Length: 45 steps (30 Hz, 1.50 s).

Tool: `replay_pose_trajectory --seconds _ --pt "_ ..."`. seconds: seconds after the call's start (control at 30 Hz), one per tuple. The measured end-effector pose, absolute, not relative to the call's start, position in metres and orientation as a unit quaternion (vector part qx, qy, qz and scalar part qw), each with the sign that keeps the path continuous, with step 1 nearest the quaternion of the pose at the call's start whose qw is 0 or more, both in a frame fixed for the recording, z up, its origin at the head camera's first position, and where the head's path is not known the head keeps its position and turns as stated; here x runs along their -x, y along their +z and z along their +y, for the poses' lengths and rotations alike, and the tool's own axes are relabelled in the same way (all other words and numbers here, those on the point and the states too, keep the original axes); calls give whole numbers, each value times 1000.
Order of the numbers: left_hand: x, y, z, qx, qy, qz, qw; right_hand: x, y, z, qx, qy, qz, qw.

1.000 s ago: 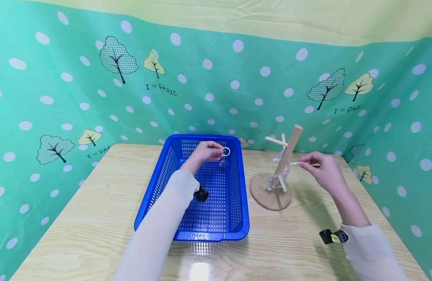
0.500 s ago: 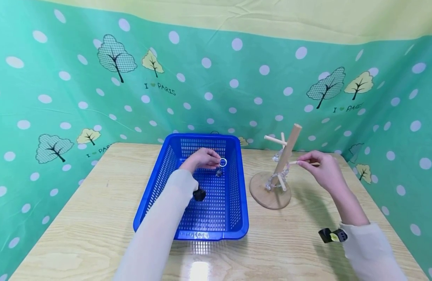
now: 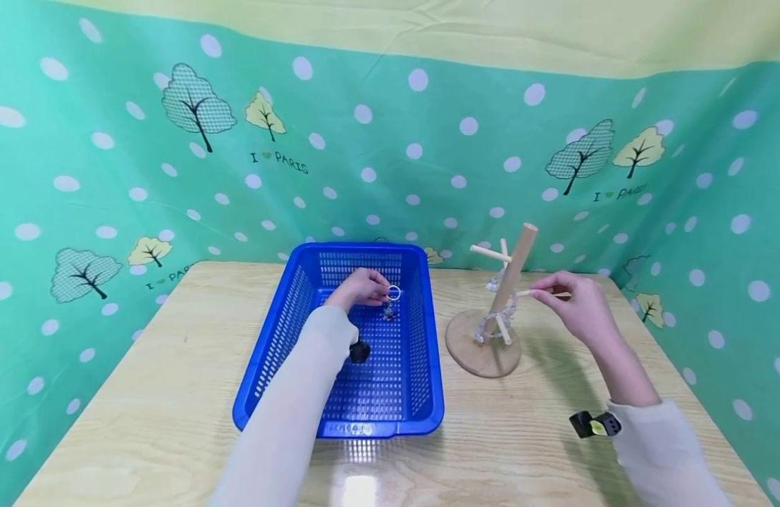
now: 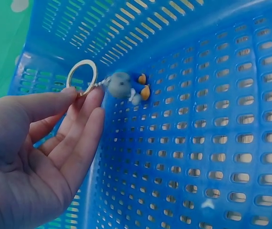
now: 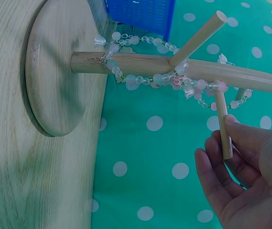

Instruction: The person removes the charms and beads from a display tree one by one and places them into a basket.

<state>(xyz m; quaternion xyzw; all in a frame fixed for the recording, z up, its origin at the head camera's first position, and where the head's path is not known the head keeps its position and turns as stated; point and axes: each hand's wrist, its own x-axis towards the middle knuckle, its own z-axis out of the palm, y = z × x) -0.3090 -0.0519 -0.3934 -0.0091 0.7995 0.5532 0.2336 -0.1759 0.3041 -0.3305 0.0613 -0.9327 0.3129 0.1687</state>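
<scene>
The keychain (image 4: 119, 85) dangles from the pinching left hand (image 4: 33, 164).

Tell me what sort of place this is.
Probably a makeshift recording corner: tree-printed cloth hangs behind and beside the wood-grain table, and two black wrist cameras are in view.

I see a pale wood-grain bench (image 3: 142, 394), a bright reflection on its near part. Directly on it sits a blue perforated basket (image 3: 390, 427), and just to the right a wooden stand (image 3: 512, 274) rests on its round base (image 3: 459, 345).
</scene>
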Motion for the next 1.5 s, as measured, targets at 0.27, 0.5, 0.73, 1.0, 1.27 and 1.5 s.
replay_pose_trajectory --seconds 0.27,0.5,0.73,1.0,1.27,1.5 --pt "313 -401 -56 24 525 824 213 177 -332 303 -63 320 -930 169" --pt "312 -402 -53 31 512 832 212 177 -332 305 -56 321 -930 169" --pt "309 -400 -55 31 505 837 210 176 -332 304 -51 322 -931 165" --pt "311 -395 -56 25 523 825 211 176 -331 304 -51 323 -930 166" --pt "311 -380 -49 13 577 795 186 176 -331 304 -51 322 -931 165" --pt "310 -367 -41 -8 620 765 175 174 -329 304 -47 322 -933 156"
